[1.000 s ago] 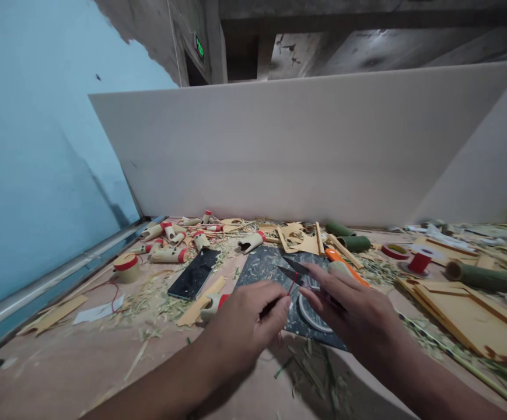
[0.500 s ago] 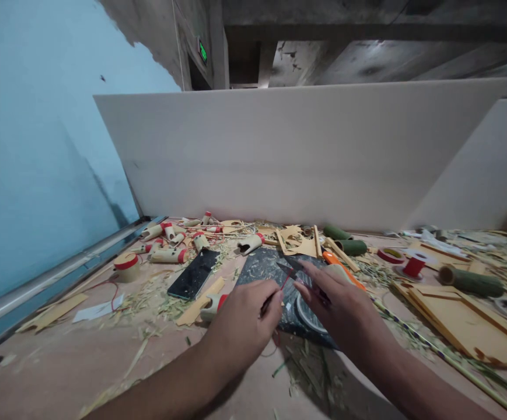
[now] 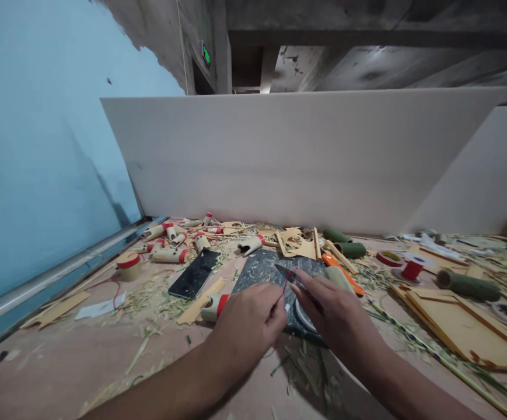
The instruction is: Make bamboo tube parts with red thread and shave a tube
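Over a dark stone slab (image 3: 257,268), my left hand (image 3: 253,315) is closed on a red string (image 3: 285,284). Part of the string runs up from the fingers, and a thin loop shows below them. My right hand (image 3: 336,312) grips dark scissors (image 3: 285,272), their blades together and pointing left at the string's upper end. The fingers hide the scissors' handles. Beside my left hand lies a pale bamboo tube with a red band (image 3: 212,306). A round pale ring (image 3: 303,315) on the slab is partly covered by my right hand.
A phone (image 3: 194,274) lies left of the slab. Several red-banded bamboo pieces (image 3: 170,255) lie behind it. An orange-handled cutter (image 3: 343,273), a red thread spool (image 3: 413,269) and wooden frames (image 3: 467,326) are at right. Shavings litter the table; a white panel (image 3: 288,157) stands behind.
The scissors' blades, spread apart before, have come together at the red string. My left hand has shifted slightly right, closer to my right hand. The view has tilted a little.
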`<state>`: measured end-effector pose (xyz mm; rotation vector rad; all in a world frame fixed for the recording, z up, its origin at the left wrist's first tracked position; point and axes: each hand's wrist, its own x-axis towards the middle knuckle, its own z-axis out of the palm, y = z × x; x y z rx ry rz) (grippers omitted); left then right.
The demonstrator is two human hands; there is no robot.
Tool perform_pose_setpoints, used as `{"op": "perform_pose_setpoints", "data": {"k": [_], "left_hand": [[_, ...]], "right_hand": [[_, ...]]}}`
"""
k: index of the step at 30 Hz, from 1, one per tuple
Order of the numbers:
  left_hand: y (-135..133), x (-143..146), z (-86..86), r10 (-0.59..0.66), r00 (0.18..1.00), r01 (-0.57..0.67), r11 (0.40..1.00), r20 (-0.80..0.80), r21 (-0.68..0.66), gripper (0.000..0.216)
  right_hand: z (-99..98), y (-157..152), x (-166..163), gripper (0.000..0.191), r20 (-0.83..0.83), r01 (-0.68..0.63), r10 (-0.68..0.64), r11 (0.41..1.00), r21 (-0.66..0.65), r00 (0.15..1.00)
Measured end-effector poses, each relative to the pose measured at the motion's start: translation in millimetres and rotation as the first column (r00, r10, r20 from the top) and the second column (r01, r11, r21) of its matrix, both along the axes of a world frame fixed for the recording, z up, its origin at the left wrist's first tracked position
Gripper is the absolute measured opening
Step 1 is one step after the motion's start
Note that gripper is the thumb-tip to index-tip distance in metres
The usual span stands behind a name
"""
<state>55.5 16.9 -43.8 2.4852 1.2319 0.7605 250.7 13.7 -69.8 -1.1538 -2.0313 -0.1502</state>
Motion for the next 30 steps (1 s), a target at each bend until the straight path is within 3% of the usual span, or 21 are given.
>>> {"op": "perform_pose_setpoints", "data": {"k": [3, 8, 11, 16, 17, 19, 23, 27, 30], "left_hand": [[2, -1, -2.7, -0.001, 1.0, 0.001, 1.0, -0.008, 0.016, 0.026], [7, -6, -3.4, 0.033, 0.999, -0.032, 0.999, -0.027, 0.03, 0.025], [14, -12, -0.4, 0.064, 0.998, -0.063, 0.998, -0.028, 0.031, 0.026], [22, -22, -0.1, 0.144, 0.99, -0.144, 0.989, -0.001, 0.021, 0.029], [23, -22, -1.4, 0.135, 0.991, -0.135, 0.991, 0.0, 0.018, 0.028], [23, -19, -4.4, 0.095, 0.995, -0.095, 0.995, -0.004, 0.009, 0.026], [19, -12, -6.9, 0.051, 0.999, -0.051, 0.999, -0.011, -0.005, 0.028], [14, -10, -1.9, 0.014, 1.0, -0.014, 0.999, -0.011, -0.03, 0.028], [11, -10, 1.8, 0.0, 1.0, 0.0, 0.999, -0.001, -0.047, 0.028]], "right_hand": [[3.3, 3, -2, 0.037, -0.04, 0.026, -0.027, 1.0, -0.012, 0.999], [13.2, 1, -4, 0.041, -0.135, 0.026, -0.055, 0.977, -0.21, 0.989], [20.4, 2, 8, 0.043, -0.17, 0.024, -0.068, 0.969, -0.247, 0.983], [38.1, 13, 49, 0.046, -0.258, 0.296, -0.339, 0.936, -0.192, 0.905], [39.3, 15, 54, 0.045, -0.265, 0.303, -0.349, 0.932, -0.2, 0.899], [37.2, 17, 54, 0.045, -0.283, 0.26, -0.325, 0.934, -0.244, 0.902], [25.0, 15, 29, 0.039, -0.404, 0.022, -0.183, 0.928, -0.371, 0.896], [23.0, 10, 12, 0.037, -0.557, -0.222, -0.121, 0.832, -0.508, 0.822], [27.1, 6, 12, 0.03, -0.558, -0.288, -0.075, 0.796, -0.533, 0.827]]}}
